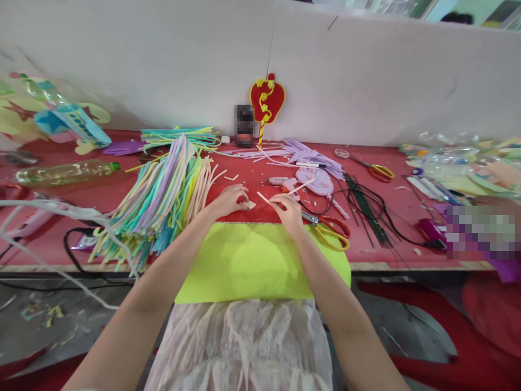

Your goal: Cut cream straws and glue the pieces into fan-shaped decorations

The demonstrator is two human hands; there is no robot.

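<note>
right hand [288, 212] pinching a cream pipe cleaner [262, 197], one end projecting toward the left hand [231, 201], which grasps a small cream piece [251, 205] at its fingertips.

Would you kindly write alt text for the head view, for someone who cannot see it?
A person's right hand holds a thin pale strip, while the left hand has a small pale piece at its fingertips. On the red table around them lie pastel strips, scissors and a pink glue gun.
</note>
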